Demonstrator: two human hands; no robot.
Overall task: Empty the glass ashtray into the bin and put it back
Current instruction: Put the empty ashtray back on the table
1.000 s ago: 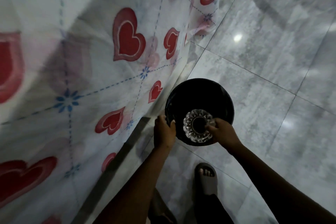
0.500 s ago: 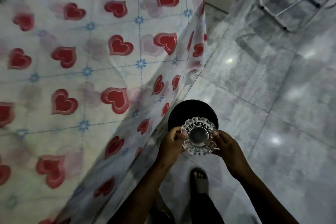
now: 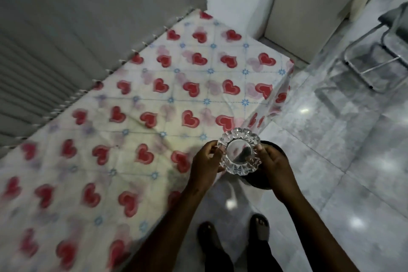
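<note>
- Your left hand [image 3: 205, 162] and right hand [image 3: 276, 170] clamp the scalloped, cut-glass ashtray [image 3: 239, 154] by its rim.
- It's above the round black bin [image 3: 268, 184], beside the heart-printed tablecloth [image 3: 136, 130].

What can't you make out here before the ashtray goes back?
Head view only:
- Bin: mostly hidden behind the ashtray and right hand; contents unseen.
- Ashtray bowl: dark patch, residue or the bin showing through, cannot tell.
- Tablecloth: blurred, cut off at left and bottom edges.

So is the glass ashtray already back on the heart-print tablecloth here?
No: the glass ashtray is in the air, held by the left hand and right hand, off the heart-print tablecloth edge.
</note>
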